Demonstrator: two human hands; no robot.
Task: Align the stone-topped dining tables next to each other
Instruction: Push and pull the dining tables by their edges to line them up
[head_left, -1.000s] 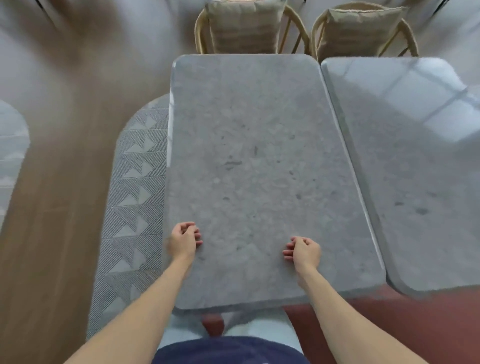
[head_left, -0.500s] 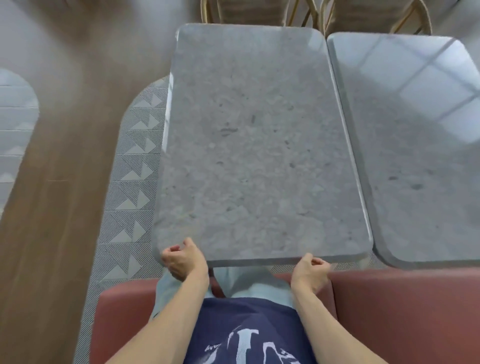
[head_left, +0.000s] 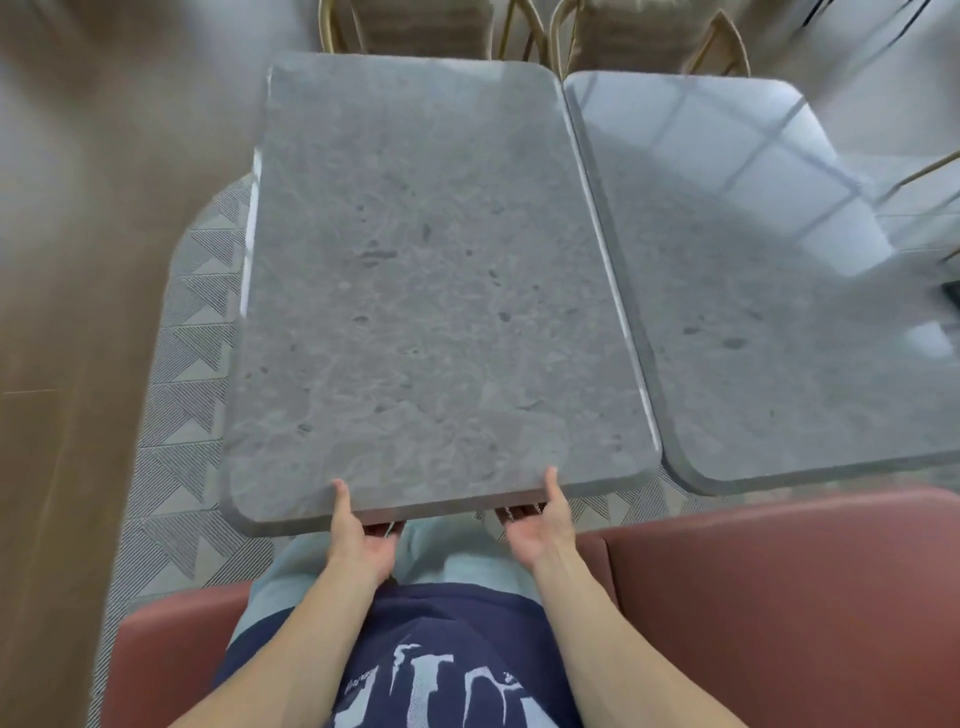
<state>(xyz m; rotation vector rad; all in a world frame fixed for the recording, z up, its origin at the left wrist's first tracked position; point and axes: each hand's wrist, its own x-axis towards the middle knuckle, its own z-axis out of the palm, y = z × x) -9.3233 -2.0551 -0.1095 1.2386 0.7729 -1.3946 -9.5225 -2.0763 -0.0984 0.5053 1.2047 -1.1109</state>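
Observation:
Two grey stone-topped tables stand side by side. The left table fills the middle of the head view; the right table lies beside it with only a thin seam between them. The left table's near edge sits slightly closer to me than the right one's. My left hand grips the left table's near edge, thumb on top and fingers underneath. My right hand holds the same edge further right in the same way.
A red-brown bench seat runs under and beside me on the right. A patterned grey rug lies under the tables, with wooden floor to the left. Two cushioned chairs stand at the tables' far side.
My hands came off the tabletop, dropped to its near edge and now grip it with thumbs on top. The gap between the two tables has narrowed to a thin seam.

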